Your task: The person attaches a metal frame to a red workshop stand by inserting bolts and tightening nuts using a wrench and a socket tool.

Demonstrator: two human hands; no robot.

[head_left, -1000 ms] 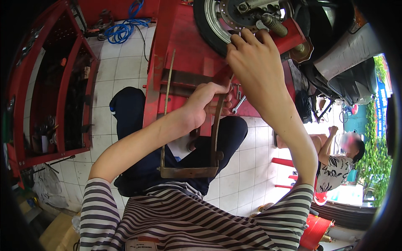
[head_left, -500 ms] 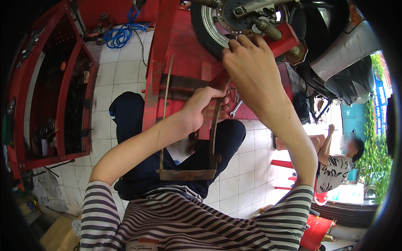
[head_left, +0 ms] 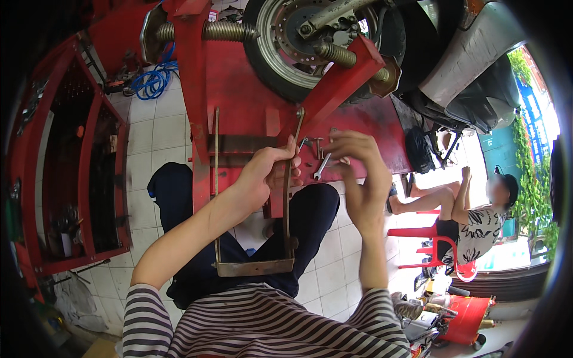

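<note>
My left hand (head_left: 270, 167) grips the right arm of a long U-shaped metal bracket (head_left: 255, 267), which hangs over my lap with its crossbar toward me. That arm's far end meets a red stand post (head_left: 328, 89). My right hand (head_left: 364, 170) is to the right of the bracket, slightly blurred, with curved fingers apart over the red platform (head_left: 382, 137). Beside it lie a wrench (head_left: 322, 167) and small bolt-like metal pieces (head_left: 318, 148).
A scooter's front wheel (head_left: 274, 59) stands above, between threaded clamps (head_left: 227, 31). A red tool cart (head_left: 98, 179) and blue hose (head_left: 150, 83) are on the left. At the right a person (head_left: 477, 227) sits on a red chair (head_left: 412, 232), near a red machine (head_left: 459, 316).
My right hand has let go near the bracket's far end and moved down and right toward the wrench. My left hand still holds the bracket. The view has shifted, showing more of the stand.
</note>
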